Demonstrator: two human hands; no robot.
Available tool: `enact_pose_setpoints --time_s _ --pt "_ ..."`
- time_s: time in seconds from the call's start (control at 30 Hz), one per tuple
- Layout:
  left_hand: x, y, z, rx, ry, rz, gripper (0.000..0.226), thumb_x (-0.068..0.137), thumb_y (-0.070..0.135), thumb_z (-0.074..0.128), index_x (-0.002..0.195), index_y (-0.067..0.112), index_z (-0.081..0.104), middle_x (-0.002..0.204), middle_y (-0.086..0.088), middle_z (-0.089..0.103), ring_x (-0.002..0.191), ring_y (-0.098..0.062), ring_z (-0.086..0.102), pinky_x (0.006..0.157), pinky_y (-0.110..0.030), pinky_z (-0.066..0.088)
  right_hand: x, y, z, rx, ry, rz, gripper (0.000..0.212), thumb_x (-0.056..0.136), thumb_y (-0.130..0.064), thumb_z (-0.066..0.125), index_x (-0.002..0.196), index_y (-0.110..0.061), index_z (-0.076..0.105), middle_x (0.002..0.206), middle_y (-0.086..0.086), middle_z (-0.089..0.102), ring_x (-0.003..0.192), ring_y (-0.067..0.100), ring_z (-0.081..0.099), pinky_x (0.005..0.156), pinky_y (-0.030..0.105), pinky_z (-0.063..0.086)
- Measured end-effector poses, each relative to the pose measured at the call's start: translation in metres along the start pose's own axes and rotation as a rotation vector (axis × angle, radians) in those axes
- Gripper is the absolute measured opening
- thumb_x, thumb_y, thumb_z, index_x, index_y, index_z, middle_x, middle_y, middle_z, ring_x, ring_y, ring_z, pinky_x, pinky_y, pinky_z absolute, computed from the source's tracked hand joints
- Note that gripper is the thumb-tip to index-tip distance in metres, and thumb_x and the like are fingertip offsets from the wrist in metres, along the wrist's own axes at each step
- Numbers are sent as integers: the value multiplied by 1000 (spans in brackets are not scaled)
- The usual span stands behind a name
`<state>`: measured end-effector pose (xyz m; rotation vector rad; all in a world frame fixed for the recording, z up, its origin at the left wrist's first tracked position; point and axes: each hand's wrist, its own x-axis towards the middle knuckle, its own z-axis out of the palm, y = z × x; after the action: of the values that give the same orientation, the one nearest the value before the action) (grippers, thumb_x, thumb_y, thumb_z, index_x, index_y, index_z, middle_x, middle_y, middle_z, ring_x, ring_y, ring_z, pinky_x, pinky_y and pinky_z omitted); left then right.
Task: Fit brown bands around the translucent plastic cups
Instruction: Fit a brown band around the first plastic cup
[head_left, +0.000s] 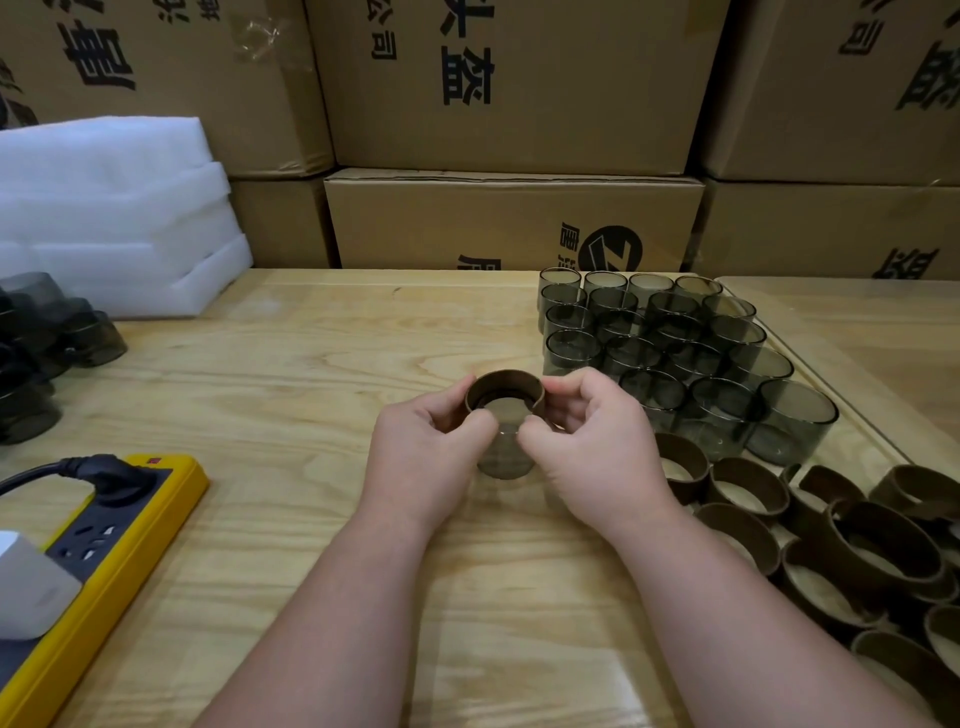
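A translucent grey cup (506, 457) is held tilted above the middle of the wooden table (291, 395), with a brown band (503, 387) around its far end. My left hand (428, 452) grips the band and cup from the left, and my right hand (592, 441) pinches them from the right. Several bare grey cups (670, 348) stand in rows on a wooden tray to the right. Loose brown bands (841, 540) lie in a heap at the right front.
A yellow power strip (119, 535) with a black plug lies at the left front, a white block partly on it. Dark cups (36, 358) are piled at the left edge beside white foam sheets (114, 208). Cardboard boxes (514, 218) wall off the back.
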<state>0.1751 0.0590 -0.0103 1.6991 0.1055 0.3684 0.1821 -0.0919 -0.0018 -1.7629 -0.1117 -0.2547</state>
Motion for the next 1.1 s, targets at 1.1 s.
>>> enact_pose_setpoints --time_s 1.1 --pt "-3 -4 10 223 13 -27 27 89 44 39 92 45 65 94 49 61 87 25 54 68 -16 37 5 22 6 -118 48 15 14 96 -38 61 86 -30 65 68 -18 66 62 -1 57 62 23 40"
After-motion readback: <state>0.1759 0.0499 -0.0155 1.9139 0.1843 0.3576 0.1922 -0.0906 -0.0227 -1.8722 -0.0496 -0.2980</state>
